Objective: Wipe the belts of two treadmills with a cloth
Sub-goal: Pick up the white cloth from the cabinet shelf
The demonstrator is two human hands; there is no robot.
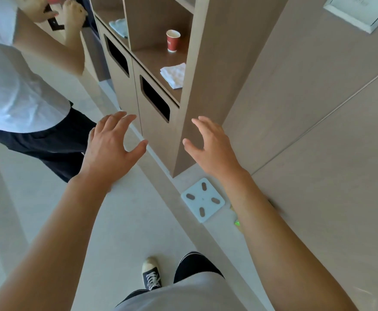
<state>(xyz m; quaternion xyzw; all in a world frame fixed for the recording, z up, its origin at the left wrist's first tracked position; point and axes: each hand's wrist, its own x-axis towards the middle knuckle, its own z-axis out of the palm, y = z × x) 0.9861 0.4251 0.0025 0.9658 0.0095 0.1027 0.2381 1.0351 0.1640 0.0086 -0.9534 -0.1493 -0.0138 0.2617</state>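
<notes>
Both hands (161,144) empty, spread | shelf (161,61): white cloth (174,75), red cup (173,40)

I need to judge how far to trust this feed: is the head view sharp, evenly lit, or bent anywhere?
Head view: soft, even daylight, no harsh glare; wide-angle bending tilts the wooden shelf unit and the wall seams; the left hand, right hand, white folded cloth and red paper cup read clearly; the other person's hands at the top left corner are slightly blurred.
</notes>
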